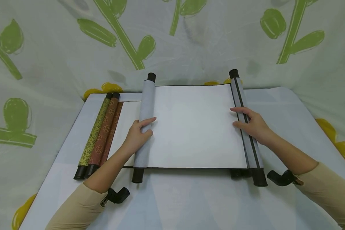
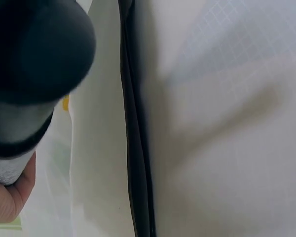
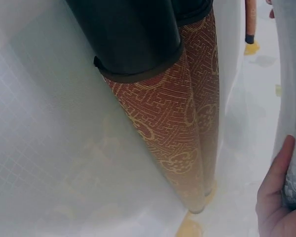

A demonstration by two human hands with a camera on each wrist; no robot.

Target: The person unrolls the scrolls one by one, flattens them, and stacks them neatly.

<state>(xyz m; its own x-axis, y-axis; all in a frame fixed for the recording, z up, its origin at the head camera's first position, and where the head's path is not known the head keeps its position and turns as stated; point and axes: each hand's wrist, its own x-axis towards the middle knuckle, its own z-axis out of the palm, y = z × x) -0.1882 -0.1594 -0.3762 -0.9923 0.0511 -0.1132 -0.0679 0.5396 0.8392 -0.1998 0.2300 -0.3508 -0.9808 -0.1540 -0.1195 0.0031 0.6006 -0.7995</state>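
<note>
A grey hanging scroll lies spread between both hands, its blank white paper (image 1: 192,127) facing up. Its left roll (image 1: 148,102) has black end caps, and my left hand (image 1: 135,136) grips it around the middle, thumb and index finger over the top. On the far side, my right hand (image 1: 256,126) holds the right roll (image 1: 253,153), which carries dark stripes along its length. The right wrist view shows fingers (image 3: 274,192) at the grey roll. The left wrist view has a black end cap (image 2: 39,49) close up, with part of the hand below it.
At left lie a yellow-green patterned roll (image 1: 95,137) and a reddish-brown patterned roll (image 1: 103,134), side by side. Under the grey scroll's right part are more red-brown rolls (image 3: 163,123). A leaf-patterned sheet (image 1: 207,48) hangs behind the pale table (image 1: 189,204).
</note>
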